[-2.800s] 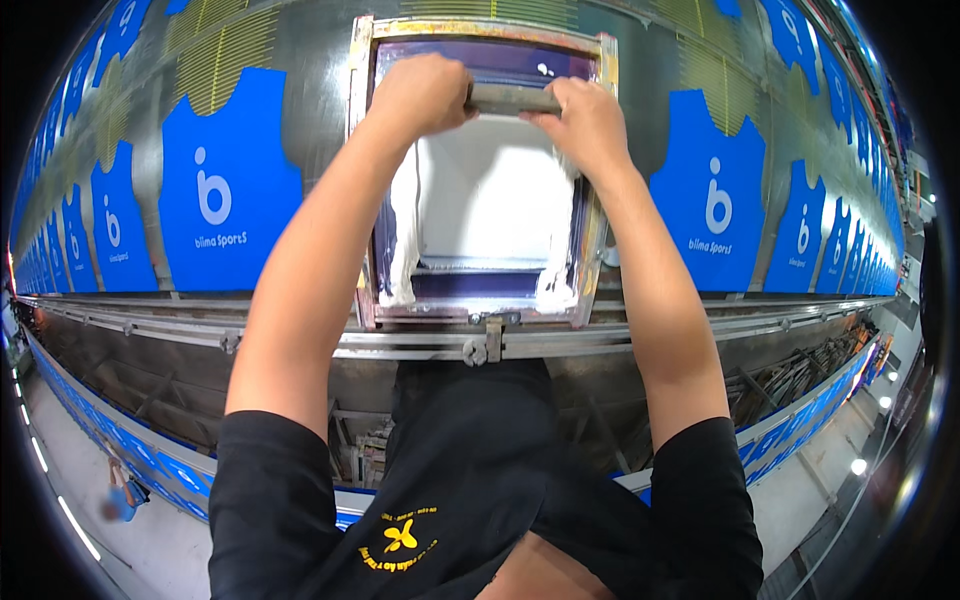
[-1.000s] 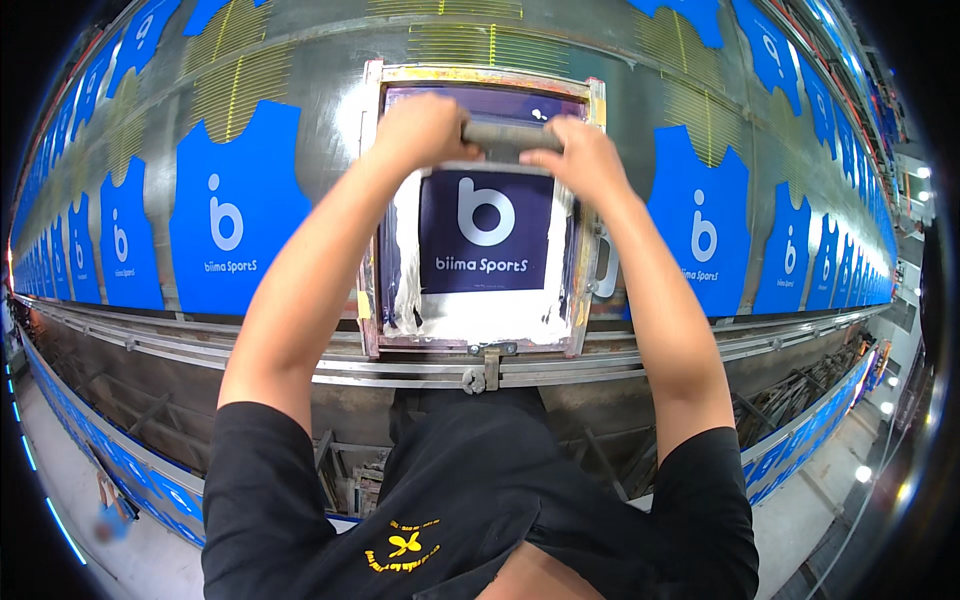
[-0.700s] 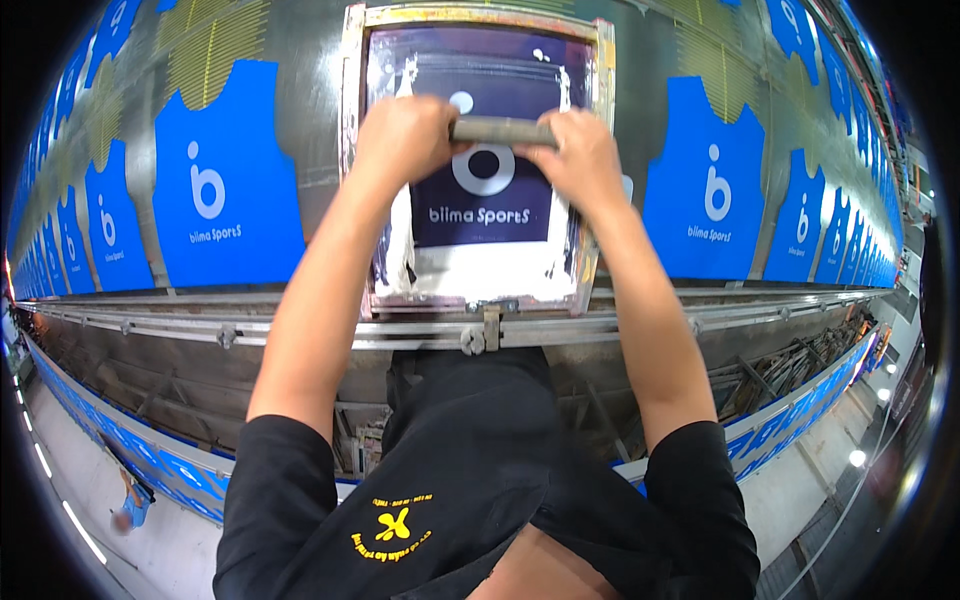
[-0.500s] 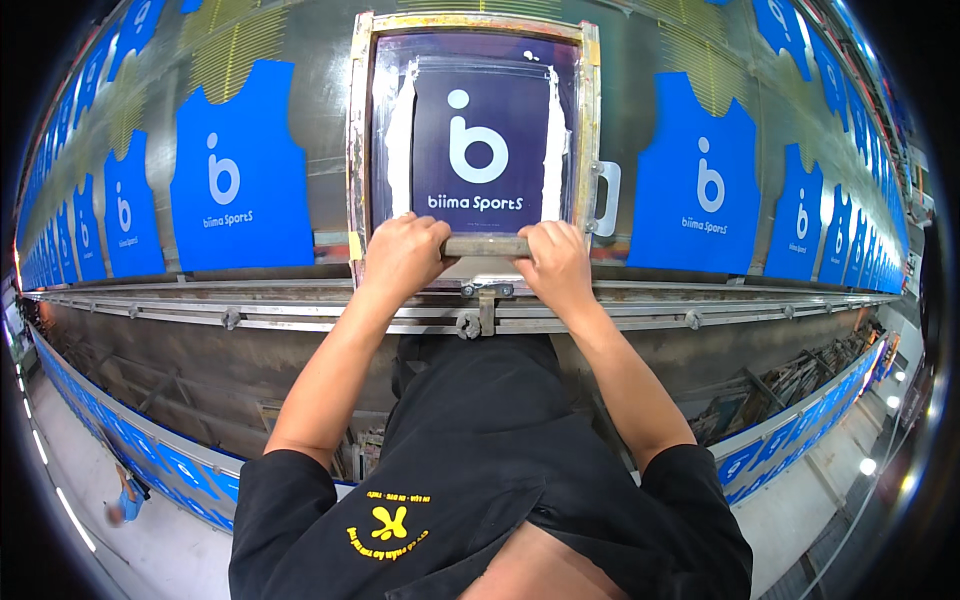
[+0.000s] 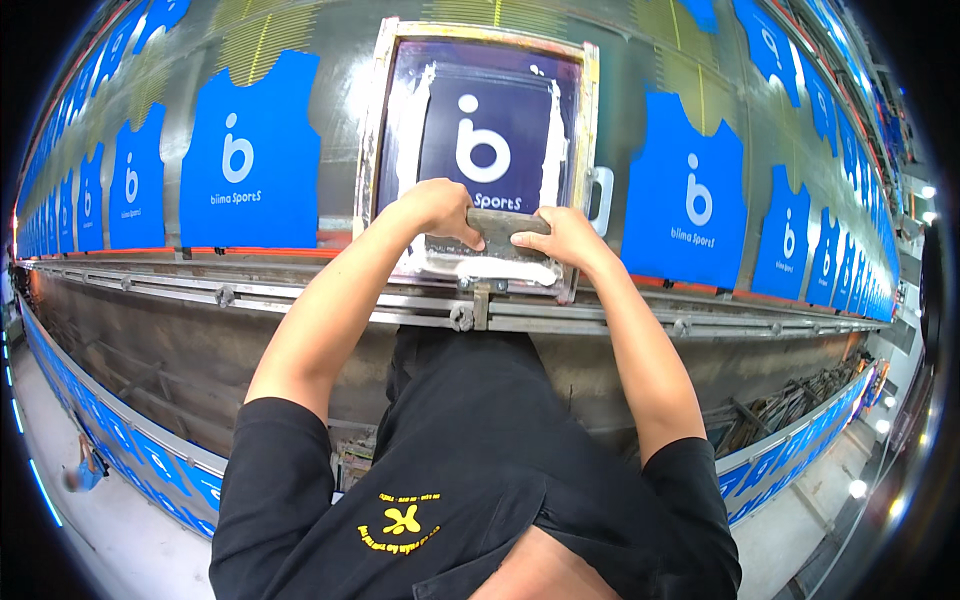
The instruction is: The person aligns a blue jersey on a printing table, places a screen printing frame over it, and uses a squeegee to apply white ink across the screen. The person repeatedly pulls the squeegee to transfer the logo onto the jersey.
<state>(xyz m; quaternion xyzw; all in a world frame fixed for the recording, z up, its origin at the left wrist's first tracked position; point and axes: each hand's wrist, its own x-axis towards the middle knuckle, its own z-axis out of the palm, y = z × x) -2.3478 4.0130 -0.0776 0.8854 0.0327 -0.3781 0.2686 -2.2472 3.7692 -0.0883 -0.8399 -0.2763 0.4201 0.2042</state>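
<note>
My left hand and my right hand grip either end of a grey squeegee across the near part of a screen-printing frame. Its wide flat face shows, with thumbs pressed on it. A thick band of white ink lies just below the blade. Inside the frame, a dark purple screen shows a white logo with lettering, partly hidden by the squeegee, with white ink streaks along both sides. A white handle sticks out from the frame's right side.
Rows of blue shirt pieces with white logos lie along a long metal printing table. A metal rail with clamps runs along its near edge. Behind me, another table holds blue pieces; a person in blue stands at lower left.
The squeegee has come from the frame's far end to its near end, uncovering the dark logo where white ink was. Since half a second ago its flat face has tilted into view.
</note>
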